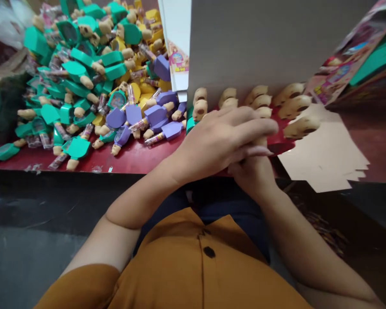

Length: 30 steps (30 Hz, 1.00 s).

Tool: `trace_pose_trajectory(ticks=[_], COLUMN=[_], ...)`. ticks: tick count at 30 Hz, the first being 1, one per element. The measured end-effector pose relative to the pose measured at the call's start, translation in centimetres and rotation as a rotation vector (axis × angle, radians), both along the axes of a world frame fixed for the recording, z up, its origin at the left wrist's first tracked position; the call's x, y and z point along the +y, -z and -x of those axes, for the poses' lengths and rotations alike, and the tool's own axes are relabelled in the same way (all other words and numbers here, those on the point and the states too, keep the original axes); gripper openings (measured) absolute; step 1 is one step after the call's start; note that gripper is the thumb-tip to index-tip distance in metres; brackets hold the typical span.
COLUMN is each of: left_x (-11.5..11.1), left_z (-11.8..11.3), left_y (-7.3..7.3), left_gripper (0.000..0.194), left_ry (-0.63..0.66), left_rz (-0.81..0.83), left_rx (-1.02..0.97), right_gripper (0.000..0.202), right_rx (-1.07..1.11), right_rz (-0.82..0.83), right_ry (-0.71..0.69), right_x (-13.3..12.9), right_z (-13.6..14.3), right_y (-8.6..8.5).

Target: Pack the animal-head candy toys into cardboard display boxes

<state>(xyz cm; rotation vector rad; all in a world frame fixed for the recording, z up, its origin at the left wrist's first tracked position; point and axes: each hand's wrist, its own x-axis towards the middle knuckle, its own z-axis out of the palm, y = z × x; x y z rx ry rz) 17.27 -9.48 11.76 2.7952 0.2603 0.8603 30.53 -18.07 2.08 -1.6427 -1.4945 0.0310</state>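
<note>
My left hand (225, 136) reaches over my right hand (255, 175), its fingers bent and pointing to the right. The right hand is curled underneath, with most of its fingers hidden. Whatever sits between them is covered. Just beyond the hands, toys with tan dog-shaped heads (260, 101) stand in short rows against an upright grey cardboard panel (244, 47). Red plastic (278, 148) shows below the heads at the right, and a bit of teal plastic (191, 123) at the left end.
A large heap of teal toys (79, 148), purple toys (156, 115) and yellow toys (146, 88) covers the red table (128, 161) on the left. Flat cardboard sheets (324, 154) overhang the front edge at right. A printed box (337, 73) stands behind them.
</note>
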Motion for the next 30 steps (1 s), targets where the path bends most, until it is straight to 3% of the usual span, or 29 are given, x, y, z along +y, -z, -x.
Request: trace_pose_trajectory(ticks=[4, 9, 13, 18, 21, 24, 27, 30], left_x=[0.1, 0.8, 0.9, 0.6, 0.7, 0.9, 1.0, 1.4], left_z=[0.2, -0.3, 0.3, 1.4, 0.8, -0.4, -0.7, 0.2], left_y=[0.1, -0.3, -0.6, 0.6, 0.9, 0.5, 0.1, -0.1], left_gripper=[0.023, 0.02, 0.018, 0.024, 0.026, 0.03, 0.021, 0.028], left_ry=[-0.171, -0.257, -0.279, -0.372, -0.429, -0.444, -0.463, -0.366], left_rz=[-0.033, 0.089, 0.104, 0.034, 0.008, -0.008, -0.006, -0.014], left_rx=[-0.05, -0.054, -0.036, -0.179, -0.088, 0.064, 0.174, 0.1], right_gripper=[0.051, 0.057, 0.056, 0.045, 0.04, 0.046, 0.051, 0.047], right_rx=[-0.003, -0.301, -0.178, -0.167, -0.12, -0.064, -0.005, 0.071], right_rz=[-0.223, -0.382, -0.285, -0.156, -0.076, -0.006, -0.035, -0.048], right_ry=[0.029, -0.023, -0.079, -0.178, -0.175, -0.156, -0.152, -0.155], right_x=[-0.8, 0.2, 0.9, 1.1, 1.5, 2.0, 2.0, 0.7], right_z=[0.3, 0.3, 1.2, 1.4, 0.9, 0.6, 0.9, 0.5], right_y=[-1.6, -4.6, -5.2, -5.8, -6.1, -5.6, -4.6, -4.2])
